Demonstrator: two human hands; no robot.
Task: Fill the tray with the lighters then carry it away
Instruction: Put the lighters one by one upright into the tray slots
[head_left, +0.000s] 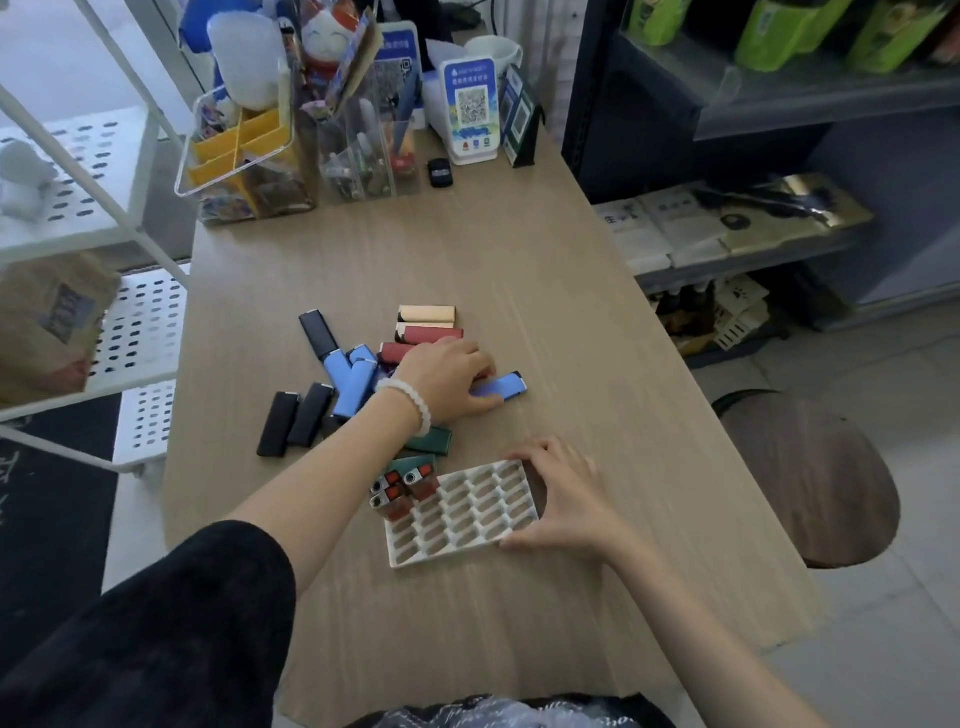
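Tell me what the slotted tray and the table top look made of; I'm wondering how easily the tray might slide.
The white slotted tray looks like thin moulded plastic: uniform matt white, rounded oval slots, thin walls. The light wooden table top shows a straight printed-looking grain with a smooth, low-sheen surface, probably laminate rather than solid wood. The right hand steadies the tray's edge.

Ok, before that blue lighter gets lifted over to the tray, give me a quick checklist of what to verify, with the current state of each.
1. Left hand on the blue lighter: ok, fingers lie on it; a closed grip cannot be told.
2. Right hand steadying the tray: ok, holds its right edge.
3. Free slots in the tray: ok, most are empty.
4. Red lighters already in place: ok, upright in the far left corner.
5. Tray flat on the table: ok.
6. Tray ready to carry away: not ok, many lighters are loose on the table.
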